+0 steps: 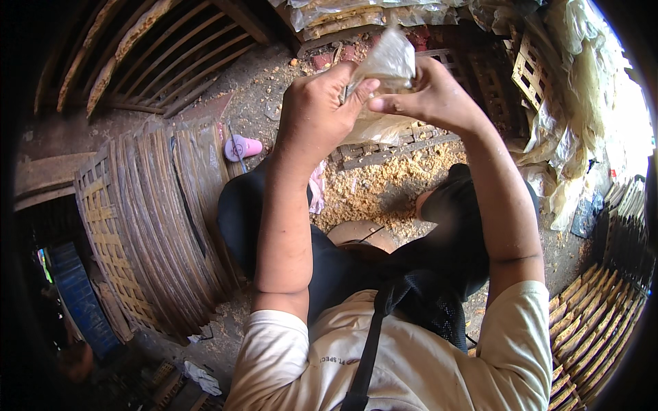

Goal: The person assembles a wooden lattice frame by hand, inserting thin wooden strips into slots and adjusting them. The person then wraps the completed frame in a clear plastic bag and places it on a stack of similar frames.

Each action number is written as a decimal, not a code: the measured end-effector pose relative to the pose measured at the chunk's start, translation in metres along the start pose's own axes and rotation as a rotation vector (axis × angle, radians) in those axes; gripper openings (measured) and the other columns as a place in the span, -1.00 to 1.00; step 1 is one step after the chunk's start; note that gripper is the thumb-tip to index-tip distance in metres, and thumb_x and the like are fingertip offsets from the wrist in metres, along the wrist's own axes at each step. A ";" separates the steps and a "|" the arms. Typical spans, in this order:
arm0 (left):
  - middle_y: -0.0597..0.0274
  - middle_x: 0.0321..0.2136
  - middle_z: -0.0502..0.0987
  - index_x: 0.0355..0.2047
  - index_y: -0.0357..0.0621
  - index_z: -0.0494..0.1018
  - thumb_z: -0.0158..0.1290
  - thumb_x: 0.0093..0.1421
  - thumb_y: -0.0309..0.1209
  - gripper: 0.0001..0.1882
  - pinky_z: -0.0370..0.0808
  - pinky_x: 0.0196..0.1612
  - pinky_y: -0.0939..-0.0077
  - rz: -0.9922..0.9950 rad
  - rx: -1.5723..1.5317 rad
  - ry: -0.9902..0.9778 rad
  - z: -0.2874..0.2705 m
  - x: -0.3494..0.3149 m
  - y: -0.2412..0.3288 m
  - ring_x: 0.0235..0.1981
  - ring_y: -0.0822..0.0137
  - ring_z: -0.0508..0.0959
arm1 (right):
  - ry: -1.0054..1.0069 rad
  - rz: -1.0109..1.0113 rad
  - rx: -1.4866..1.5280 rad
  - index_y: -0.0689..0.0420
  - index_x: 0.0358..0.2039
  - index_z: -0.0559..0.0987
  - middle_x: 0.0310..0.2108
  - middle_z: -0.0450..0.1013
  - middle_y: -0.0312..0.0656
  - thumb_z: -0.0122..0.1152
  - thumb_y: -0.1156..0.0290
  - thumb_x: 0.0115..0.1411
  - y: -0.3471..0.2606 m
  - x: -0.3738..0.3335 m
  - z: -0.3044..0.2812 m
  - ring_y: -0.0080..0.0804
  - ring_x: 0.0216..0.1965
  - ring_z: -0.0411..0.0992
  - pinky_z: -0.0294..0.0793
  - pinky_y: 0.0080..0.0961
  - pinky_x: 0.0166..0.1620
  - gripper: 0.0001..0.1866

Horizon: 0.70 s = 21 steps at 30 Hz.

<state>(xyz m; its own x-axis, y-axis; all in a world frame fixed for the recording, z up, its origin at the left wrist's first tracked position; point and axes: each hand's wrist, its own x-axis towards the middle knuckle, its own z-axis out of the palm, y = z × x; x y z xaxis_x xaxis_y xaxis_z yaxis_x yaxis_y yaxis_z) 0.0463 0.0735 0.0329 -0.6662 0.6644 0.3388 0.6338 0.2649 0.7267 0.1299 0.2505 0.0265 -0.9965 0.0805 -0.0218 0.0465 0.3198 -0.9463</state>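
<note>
Both arms reach forward, hands raised together over a litter of crumbs. My left hand (317, 106) is closed, pinching a clear plastic sheet (389, 56) between thumb and fingers. That sheet bunches up and stands to a blurred, folded peak between the two hands. On its other side my right hand (439, 97) curves around the plastic, thumb pointing toward the left thumb; its fingertips are partly hidden behind the sheet. More pale plastic (377, 129) hangs or lies just below the hands, over the edge of a woven slatted tray (397, 152).
Woven trays (147, 226) stand stacked on edge at left, beside a pink cup (243, 147). Plastic sheets (576, 103) drape at right, above more slatted racks (596, 329). Yellowish crumbs (370, 188) cover the floor between my legs. A wooden rack (178, 55) stands far left.
</note>
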 end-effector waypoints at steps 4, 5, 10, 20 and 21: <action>0.09 -0.52 0.60 -0.33 -0.17 0.58 0.19 0.12 -0.39 -0.85 0.47 -0.48 0.45 0.028 -0.003 0.077 -0.006 0.001 0.008 -0.54 0.20 0.62 | 0.013 -0.130 0.009 0.27 -0.19 0.57 -0.37 0.58 -0.14 0.44 0.11 -0.01 0.006 0.007 0.008 -0.42 -0.32 0.53 0.49 -0.46 -0.21 -0.48; 0.10 -0.51 0.61 -0.33 -0.17 0.58 0.19 0.12 -0.40 -0.86 0.47 -0.48 0.46 0.057 -0.029 0.110 -0.007 0.000 0.004 -0.53 0.22 0.63 | -0.021 -0.085 -0.030 0.28 -0.15 0.55 -0.39 0.57 -0.11 0.44 0.12 -0.01 0.005 0.003 0.004 -0.35 -0.35 0.54 0.50 -0.42 -0.22 -0.45; 0.11 -0.48 0.62 -0.33 -0.18 0.57 0.18 0.09 -0.48 -0.88 0.48 -0.44 0.51 -0.007 -0.060 0.132 -0.020 0.002 0.008 -0.48 0.32 0.65 | -0.312 0.139 -0.616 0.31 -0.12 0.53 -0.47 0.54 -0.07 0.47 0.08 -0.05 0.019 0.011 -0.021 -0.34 -0.40 0.51 0.46 -0.33 -0.24 -0.37; 0.33 -0.53 0.56 -0.33 -0.24 0.54 0.19 0.15 -0.40 -0.84 0.41 -0.36 0.66 0.033 -0.104 0.209 -0.022 0.000 0.005 -0.48 0.59 0.47 | -0.054 0.128 -0.160 0.28 -0.25 0.59 -0.41 0.56 0.03 0.44 0.15 -0.05 0.030 0.016 0.018 -0.22 -0.33 0.55 0.48 -0.33 -0.22 -0.53; 0.29 -0.54 0.58 -0.33 -0.21 0.55 0.19 0.13 -0.43 -0.87 0.42 -0.40 0.64 0.062 -0.089 0.260 -0.029 -0.002 0.000 -0.51 0.56 0.51 | -0.221 0.261 -0.515 0.27 -0.29 0.62 -0.42 0.55 0.04 0.42 0.22 -0.05 0.012 0.025 0.016 -0.19 -0.35 0.54 0.48 -0.29 -0.21 -0.60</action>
<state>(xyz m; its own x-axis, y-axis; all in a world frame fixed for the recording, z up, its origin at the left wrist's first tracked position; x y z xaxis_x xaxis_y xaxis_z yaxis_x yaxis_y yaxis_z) 0.0357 0.0519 0.0498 -0.7132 0.4725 0.5179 0.6472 0.1599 0.7454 0.1042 0.2410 0.0096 -0.9360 0.0380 -0.3500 0.2634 0.7351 -0.6247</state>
